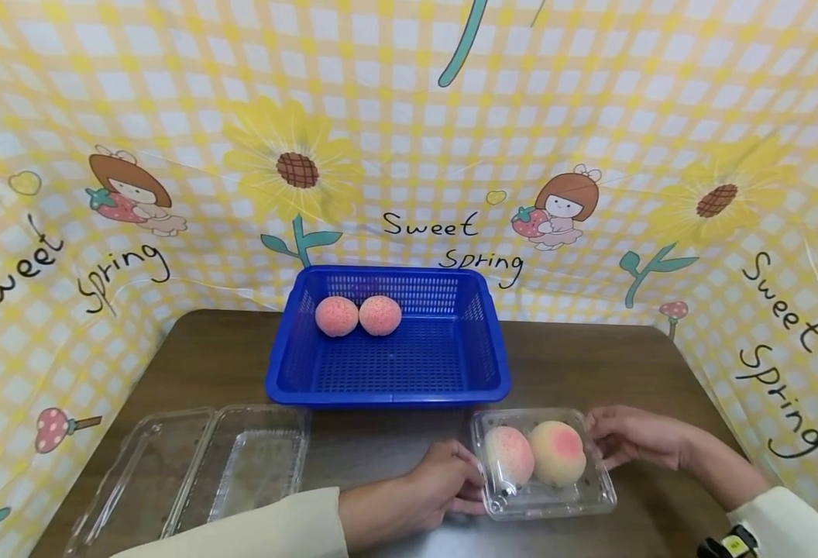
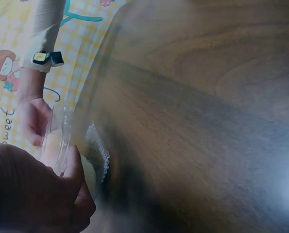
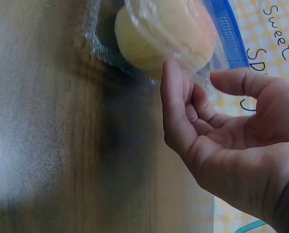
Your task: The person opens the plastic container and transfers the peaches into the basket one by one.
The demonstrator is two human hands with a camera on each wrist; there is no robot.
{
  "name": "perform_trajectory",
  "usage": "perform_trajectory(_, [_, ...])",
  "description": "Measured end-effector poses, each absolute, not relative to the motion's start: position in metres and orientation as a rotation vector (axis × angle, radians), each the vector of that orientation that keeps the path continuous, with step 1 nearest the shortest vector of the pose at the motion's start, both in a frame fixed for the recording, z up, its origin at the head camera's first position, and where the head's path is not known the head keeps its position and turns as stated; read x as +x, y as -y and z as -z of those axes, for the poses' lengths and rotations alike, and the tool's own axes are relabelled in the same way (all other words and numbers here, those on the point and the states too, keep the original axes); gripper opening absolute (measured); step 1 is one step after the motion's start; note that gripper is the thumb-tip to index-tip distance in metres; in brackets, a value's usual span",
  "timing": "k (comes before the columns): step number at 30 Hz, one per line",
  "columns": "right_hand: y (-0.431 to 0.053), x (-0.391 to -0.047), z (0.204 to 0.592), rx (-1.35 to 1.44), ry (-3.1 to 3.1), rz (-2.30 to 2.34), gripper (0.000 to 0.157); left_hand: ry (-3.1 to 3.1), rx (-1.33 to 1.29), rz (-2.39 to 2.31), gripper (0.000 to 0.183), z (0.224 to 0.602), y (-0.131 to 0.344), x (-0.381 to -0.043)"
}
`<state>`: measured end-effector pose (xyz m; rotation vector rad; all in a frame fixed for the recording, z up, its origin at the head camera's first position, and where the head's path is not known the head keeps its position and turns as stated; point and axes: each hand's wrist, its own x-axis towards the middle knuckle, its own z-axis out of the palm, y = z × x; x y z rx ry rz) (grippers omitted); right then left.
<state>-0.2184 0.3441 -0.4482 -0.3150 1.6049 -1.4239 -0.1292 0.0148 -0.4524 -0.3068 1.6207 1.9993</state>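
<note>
A clear plastic clamshell box [image 1: 544,508] with its lid down stands in front of me on the right. Inside it lie a pink peach [image 1: 510,456] and a yellow peach [image 1: 558,453] with a pink patch. My left hand [image 1: 447,482] grips the box's left edge with curled fingers. At the opposite edge, my right hand [image 1: 635,435] holds the box between thumb and fingers. The right wrist view shows the right fingertips [image 3: 171,70] at the clear rim, close beside the yellow peach. In the left wrist view, the left hand [image 2: 37,189] covers part of the box.
A blue plastic basket [image 1: 388,399] stands at the back of the dark wooden table [image 1: 576,349], with two pink peaches [image 1: 379,315] at its rear left. A second clamshell box [image 1: 200,457] lies unfolded at the front left, partly behind the left sleeve. Yellow checked cloth surrounds the table.
</note>
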Motion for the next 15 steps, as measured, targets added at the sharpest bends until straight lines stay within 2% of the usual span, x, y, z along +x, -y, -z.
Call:
perform_trajectory(6, [-0.331, -0.209, 0.449, -0.337, -1.606, 1.424, 0.011, -1.680, -0.267, -1.957, 0.018, 0.452, 0.003, -0.125])
perform_trajectory(15, [-0.300, -0.198, 0.453, -0.360, -1.542, 1.440, 0.013, -1.736, -0.238, -1.850, 0.011, 0.456, 0.037, -0.114])
